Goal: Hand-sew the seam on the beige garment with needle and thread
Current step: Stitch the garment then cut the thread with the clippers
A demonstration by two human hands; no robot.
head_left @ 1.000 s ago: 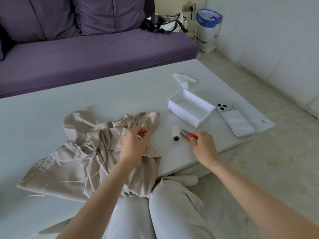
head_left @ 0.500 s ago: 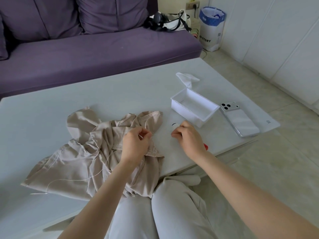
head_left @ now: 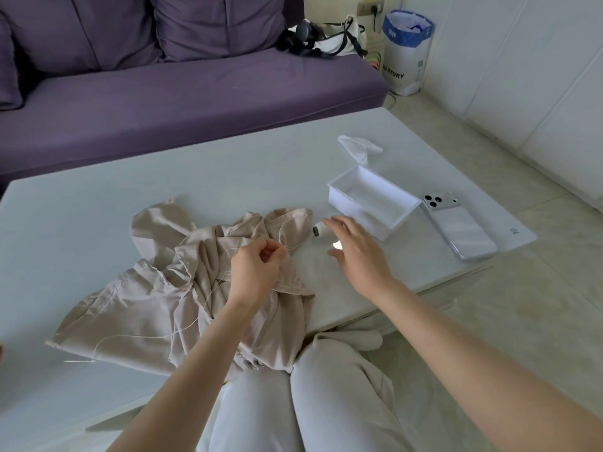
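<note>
Purple sofa (head_left: 182, 102), pale table (head_left: 163, 177), tiled floor (head_left: 509, 321)

Bright, soft daylight; wide-angle view.
Even light, source I cannot place. The counter (head_left: 98, 207) carries a pale sheen, and shadows on it are faint. A small blown-out glint (head_left: 337, 245) sits beside my right hand (head_left: 355, 246), whose fingertips smear slightly. The sofa (head_left: 195, 102) edge and the wall lines bow near the frame borders, and my forearms loom oversized below.

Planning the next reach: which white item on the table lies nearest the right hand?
The spool, beside the fingertips of the right hand; the box and phone lie farther off.
</note>
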